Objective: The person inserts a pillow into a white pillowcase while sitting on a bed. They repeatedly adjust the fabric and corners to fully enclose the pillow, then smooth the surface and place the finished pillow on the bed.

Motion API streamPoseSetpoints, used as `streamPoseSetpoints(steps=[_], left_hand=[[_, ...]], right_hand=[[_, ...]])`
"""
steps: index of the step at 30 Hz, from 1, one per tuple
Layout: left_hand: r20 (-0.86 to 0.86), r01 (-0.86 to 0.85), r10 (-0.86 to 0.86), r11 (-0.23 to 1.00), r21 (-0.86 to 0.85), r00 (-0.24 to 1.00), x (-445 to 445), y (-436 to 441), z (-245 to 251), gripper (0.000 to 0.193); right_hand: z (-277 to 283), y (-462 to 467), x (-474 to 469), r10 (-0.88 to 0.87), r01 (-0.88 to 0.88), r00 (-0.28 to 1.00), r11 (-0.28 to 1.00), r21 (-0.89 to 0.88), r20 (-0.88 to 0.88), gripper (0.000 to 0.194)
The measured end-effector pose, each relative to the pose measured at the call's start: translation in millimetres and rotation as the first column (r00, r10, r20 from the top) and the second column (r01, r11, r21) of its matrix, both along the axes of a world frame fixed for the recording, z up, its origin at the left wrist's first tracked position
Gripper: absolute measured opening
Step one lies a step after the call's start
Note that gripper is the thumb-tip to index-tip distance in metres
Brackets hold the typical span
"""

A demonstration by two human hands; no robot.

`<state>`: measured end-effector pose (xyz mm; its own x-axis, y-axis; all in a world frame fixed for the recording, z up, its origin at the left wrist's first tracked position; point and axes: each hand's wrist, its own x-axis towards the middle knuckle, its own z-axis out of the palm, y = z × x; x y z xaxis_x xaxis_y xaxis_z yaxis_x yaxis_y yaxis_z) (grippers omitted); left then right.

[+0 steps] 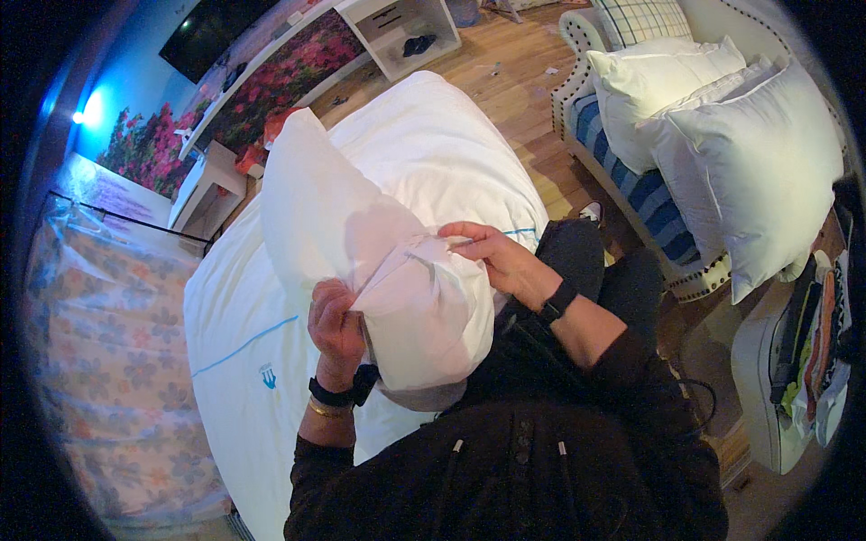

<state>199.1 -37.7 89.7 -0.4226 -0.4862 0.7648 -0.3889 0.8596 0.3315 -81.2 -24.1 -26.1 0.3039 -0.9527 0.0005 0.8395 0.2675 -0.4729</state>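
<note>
A white pillow in a white pillowcase (311, 196) lies across my lap and the bed, its near end folded and bunched between my hands. My left hand (336, 324) has its fingers closed on a corner of the pillowcase fabric, left of the bunched part. At the right, my right hand (490, 253) pinches the upper edge of the same fabric between thumb and fingers. Beneath is a bed with a white cover (433, 142), which bears a blue stripe and a small blue emblem.
Several white pillows (758, 155) are piled on a studded armchair with a blue striped seat (609, 155). An open suitcase with clothes (764, 379) stands at the lower right. A floral curtain (128, 365) hangs at the left. White shelving (406, 40) lines the far wall.
</note>
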Motion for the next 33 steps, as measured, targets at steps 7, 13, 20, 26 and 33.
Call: streamPoseSetpoints(steps=[7,13,20,26,33], left_hand=[[-0.025,-0.093,0.094,0.996,0.017,0.995,8,3,2,0.009],[-0.260,-0.184,0.210,0.975,0.123,0.942,11,-8,23,0.009],[-0.094,-0.085,0.080,0.995,-0.050,0.992,-8,-21,26,0.019],[0.045,-0.141,0.141,0.990,-0.011,0.989,-59,-73,45,0.007],[0.071,0.072,-0.066,0.994,-0.086,0.995,-76,-42,7,0.015]], right_hand=[[-39,-32,12,-0.306,0.249,0.669,0.951,-0.183,-0.677,0.015],[-15,-2,-53,-0.129,0.173,0.554,0.984,-0.038,-0.822,0.011],[3,2,10,-0.577,-0.008,0.370,0.781,-0.624,-0.728,0.040],[-46,-46,-23,-0.467,0.059,-0.243,0.868,-0.494,-0.850,0.030],[-40,-3,-134,-0.106,0.488,0.245,0.873,0.028,-0.964,0.013]])
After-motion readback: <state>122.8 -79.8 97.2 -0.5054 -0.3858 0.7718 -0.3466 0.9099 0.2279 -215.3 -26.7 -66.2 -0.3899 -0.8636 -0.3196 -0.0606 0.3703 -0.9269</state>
